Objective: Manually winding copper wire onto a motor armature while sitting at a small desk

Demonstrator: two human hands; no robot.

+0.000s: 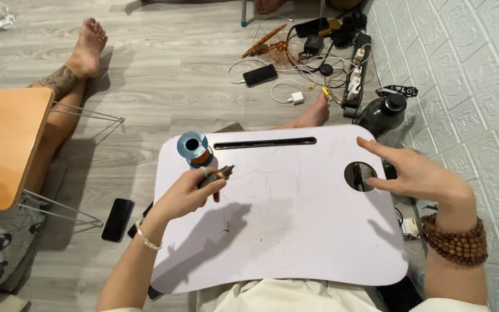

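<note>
My left hand (189, 193) hovers over the left part of a white lap table (295, 231) and grips a small dark, brownish object (220, 173) between fingers and thumb. Just beyond it, at the table's far left corner, stands a blue spool of copper wire (193, 147). My right hand (414, 173) is open with fingers spread, held above the table's right edge next to the round cup hole (359, 176). It holds nothing. A wooden bead bracelet (456, 240) wraps my right wrist.
Another person's bare leg and foot (82, 58) lie by an orange folding table (4, 144) at left. A black phone (117, 219) rests on the floor. Cables, chargers, a power strip (356, 75), another phone (260, 75) and a dark bottle (383, 112) sit by the white wall.
</note>
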